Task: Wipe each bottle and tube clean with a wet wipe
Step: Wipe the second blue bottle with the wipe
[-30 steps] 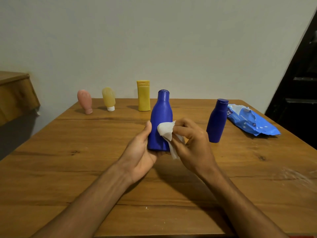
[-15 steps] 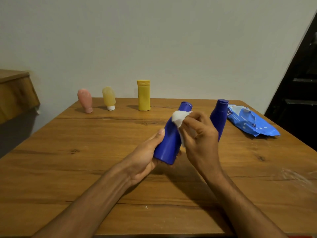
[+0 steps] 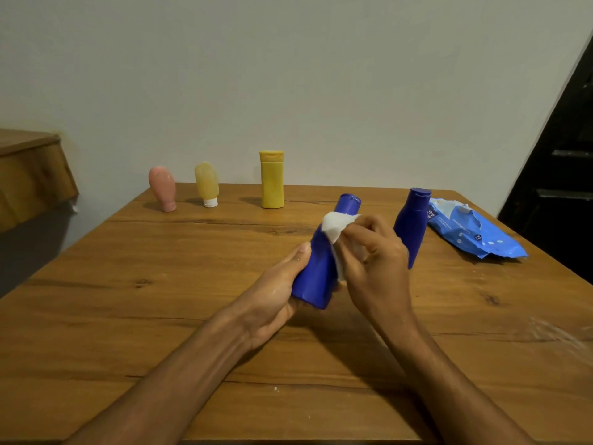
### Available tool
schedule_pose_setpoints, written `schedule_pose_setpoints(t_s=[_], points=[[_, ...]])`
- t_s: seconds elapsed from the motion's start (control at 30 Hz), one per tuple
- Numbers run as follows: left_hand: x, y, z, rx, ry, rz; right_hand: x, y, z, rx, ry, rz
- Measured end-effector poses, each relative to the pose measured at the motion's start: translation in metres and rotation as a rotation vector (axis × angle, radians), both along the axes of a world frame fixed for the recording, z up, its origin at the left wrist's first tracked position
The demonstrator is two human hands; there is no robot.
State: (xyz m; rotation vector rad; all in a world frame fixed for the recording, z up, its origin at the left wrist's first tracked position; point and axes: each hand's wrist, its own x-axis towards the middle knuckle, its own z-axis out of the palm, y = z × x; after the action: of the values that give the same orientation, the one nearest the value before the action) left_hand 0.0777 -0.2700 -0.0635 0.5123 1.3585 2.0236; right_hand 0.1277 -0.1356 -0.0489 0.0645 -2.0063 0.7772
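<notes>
**Blue bottle** (image 3: 316, 271): smooth opaque plastic, with a broad flat base that tapers to a narrow neck and a round cap. It is held over the middle of the worktop, tilted with the cap away and to the right. Whether the base clears the wood cannot be told.

**Left hand** (image 3: 276, 293): grips the blue bottle's lower body, thumb along its left side, palm under the base.

**Right hand** (image 3: 375, 264): fingers curled, pinching the wipe against the blue bottle's upper right side.

**Wipe** (image 3: 335, 224): soft, white and crumpled. It is bunched on the blue bottle's shoulder just under the cap, with a tail running down its right side.

**Second bottle** (image 3: 412, 226): same blue plastic and tapered shape. It stands upright just right of the blue bottle, partly behind the right hand.

**Pack** (image 3: 471, 232): crinkled glossy blue film with white print, lying flat well to the right of the blue bottle.

**Yellow bottle** (image 3: 272, 181): matte, flat-sided and rectangular, with a flip cap on top. It stands upright behind and left of the blue bottle.

**Amber tube** (image 3: 207, 184): translucent and rounded, standing on a white cap, farther left of the blue bottle.

**Pink tube** (image 3: 163, 187): opaque and rounded, standing cap-down, farthest left of the blue bottle.

**Worktop** (image 3: 160, 300): brown wood planks with visible grain, seams and knots.
</notes>
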Motion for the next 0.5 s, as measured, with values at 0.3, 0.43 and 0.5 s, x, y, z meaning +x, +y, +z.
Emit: schedule_pose_setpoints(t_s=[0.3,0.43,0.5], points=[[-0.008,-0.004,0.006,0.141,-0.147,0.038,0.008,-0.014,-0.001,0.252,-0.244,0.242],[-0.009,-0.004,0.005,0.134,-0.114,0.036,0.007,-0.013,0.000,0.272,-0.226,0.263],[-0.006,-0.002,0.005,0.102,-0.025,0.042,0.006,-0.012,-0.001,0.235,-0.165,0.189]])
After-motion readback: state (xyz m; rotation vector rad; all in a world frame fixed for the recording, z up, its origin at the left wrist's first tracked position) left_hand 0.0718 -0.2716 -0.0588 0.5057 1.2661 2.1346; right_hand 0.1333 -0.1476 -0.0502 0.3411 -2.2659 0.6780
